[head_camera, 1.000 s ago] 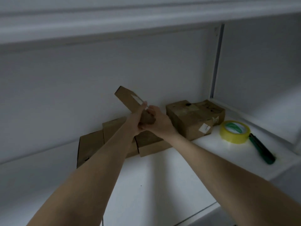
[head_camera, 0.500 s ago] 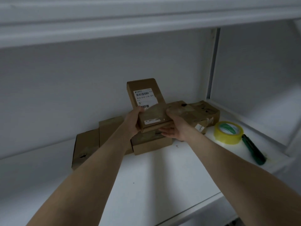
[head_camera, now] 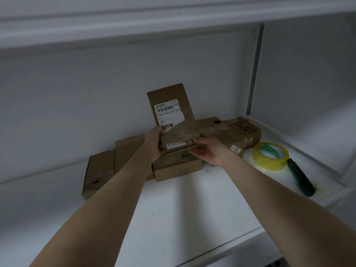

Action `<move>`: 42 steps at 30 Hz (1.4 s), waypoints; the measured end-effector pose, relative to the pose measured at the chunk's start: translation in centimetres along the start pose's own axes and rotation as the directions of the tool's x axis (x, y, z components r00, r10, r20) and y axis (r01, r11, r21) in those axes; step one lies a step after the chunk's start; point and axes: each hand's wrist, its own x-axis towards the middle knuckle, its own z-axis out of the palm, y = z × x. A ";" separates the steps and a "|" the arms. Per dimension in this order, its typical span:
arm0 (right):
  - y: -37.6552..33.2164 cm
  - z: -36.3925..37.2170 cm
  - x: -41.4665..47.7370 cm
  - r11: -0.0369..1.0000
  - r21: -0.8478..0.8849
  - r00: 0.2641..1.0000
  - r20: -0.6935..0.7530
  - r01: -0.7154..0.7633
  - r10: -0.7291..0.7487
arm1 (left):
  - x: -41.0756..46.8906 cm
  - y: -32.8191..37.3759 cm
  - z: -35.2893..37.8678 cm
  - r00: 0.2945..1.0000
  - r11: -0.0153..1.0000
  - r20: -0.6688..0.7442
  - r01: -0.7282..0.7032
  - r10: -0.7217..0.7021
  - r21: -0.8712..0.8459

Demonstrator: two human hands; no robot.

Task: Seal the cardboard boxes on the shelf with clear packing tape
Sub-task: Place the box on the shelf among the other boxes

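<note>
White shelf (head_camera: 192, 205), dim light. Left hand (head_camera: 154, 145) grips the box (head_camera: 179, 135) by one side, right hand (head_camera: 209, 153) holds it underneath, likely to shut its flap (head_camera: 169, 106). Tape (head_camera: 270, 157) sits right of that hand.

Single head-worn view, facing forward, close to the shelf (head_camera: 192, 209)

the fingers of the left hand (head_camera: 154, 143) are lost behind the held box (head_camera: 181, 133); those of the right hand (head_camera: 210, 153) are tucked under it. the finest print on its label (head_camera: 168, 114) is too small to read. the lower box (head_camera: 179, 168) is half covered, and both forearms run off the bottom edge.
</note>
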 end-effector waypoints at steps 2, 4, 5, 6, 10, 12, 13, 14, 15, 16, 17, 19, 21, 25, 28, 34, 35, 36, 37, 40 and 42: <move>0.1 -0.1 0.3 1.000 0.028 1.000 -0.023 -0.002 0.003 | -0.1 0.0 -0.3 1.000 1.000 0.017 0.004 -0.005 0.030; 0.3 -0.2 0.5 0.999 0.042 0.999 -0.048 -0.006 0.008 | -0.2 -0.1 -0.6 0.998 0.998 0.063 0.016 -0.020 0.059; 0.4 -0.3 0.6 1.000 0.027 0.998 -0.056 -0.014 0.016 | -0.3 -0.2 -0.6 0.997 0.998 0.078 0.017 -0.022 0.067; 0.5 -0.3 0.7 1.000 0.000 0.998 -0.060 -0.024 0.024 | -0.4 -0.2 -0.6 0.996 0.998 0.088 0.015 -0.021 0.068; 0.8 0.0 0.8 0.993 -0.117 0.996 -0.090 -0.028 0.018 | -0.4 -0.8 -0.4 0.989 0.996 0.145 -0.016 0.003 0.086; 1.2 0.6 1.0 0.981 -0.189 0.987 -0.142 0.042 -0.069 | -0.3 -1.0 -0.3 0.990 0.987 0.138 -0.036 0.013 0.159; 1.3 0.9 1.2 0.958 -0.270 0.975 -0.168 0.099 -0.148 | -0.3 -1.0 -0.1 0.990 0.980 0.138 -0.030 0.003 0.195; 1.4 1.1 1.2 0.919 -0.359 0.958 -0.166 0.161 -0.232 | -0.3 -1.1 0.0 0.990 0.978 0.141 -0.010 -0.020 0.209; 1.5 1.4 1.2 0.868 -0.445 0.943 -0.126 0.223 -0.307 | -0.3 -1.1 0.2 0.989 0.978 0.141 0.013 -0.043 0.208; 1.5 1.6 1.1 0.809 -0.523 0.936 -0.056 0.268 -0.347 | -0.4 -1.0 0.3 0.988 0.979 0.140 0.031 -0.060 0.200; 1.5 2.0 1.0 0.768 -0.571 0.940 0.016 0.289 -0.342 | -0.2 -1.0 0.2 0.989 0.978 0.135 0.038 -0.066 0.205; 1.5 2.6 0.9 0.769 -0.572 0.957 0.134 0.286 -0.256 | 0.3 -1.0 0.2 0.986 0.982 0.156 0.035 -0.065 0.188; 1.8 2.6 1.4 0.805 -0.527 0.958 0.229 0.272 -0.173 | 0.5 -1.0 0.3 0.988 0.989 0.145 0.027 -0.048 0.147; 1.8 2.2 2.2 0.832 -0.513 0.974 0.045 0.213 -0.222 | 1.6 -1.1 -0.8 0.998 1.000 -0.059 0.014 -0.013 0.020; 1.5 0.6 2.9 0.828 -0.532 0.921 -0.205 0.179 -0.331 | 1.7 -0.8 -1.7 0.998 0.998 -0.063 0.020 -0.024 -0.057; 2.0 1.5 2.4 0.748 -0.644 0.978 0.002 0.161 -0.209 | 1.1 -1.0 0.1 0.999 0.996 0.047 -0.030 0.026 0.080; 1.9 1.8 2.4 0.741 -0.651 0.979 0.021 0.166 -0.201 | 1.0 -1.0 0.5 0.998 0.994 0.061 -0.037 0.031 0.099; 1.7 2.0 2.5 0.736 -0.657 0.981 0.032 0.164 -0.190 | 1.1 -1.0 0.7 0.997 0.994 0.077 -0.039 0.032 0.101; 1.5 2.2 2.7 0.728 -0.668 0.984 0.037 0.153 -0.173 | 1.0 -0.9 0.9 0.995 0.994 0.091 -0.038 0.028 0.107; 0.9 2.7 2.6 0.582 -0.801 0.983 0.047 0.142 -0.175 | 1.4 -0.9 1.4 0.993 0.990 0.115 -0.027 0.011 0.139; 1.0 3.1 2.7 0.443 -0.885 0.977 0.058 0.144 -0.203 | 1.1 -0.7 2.4 0.997 0.981 0.063 -0.044 0.033 0.189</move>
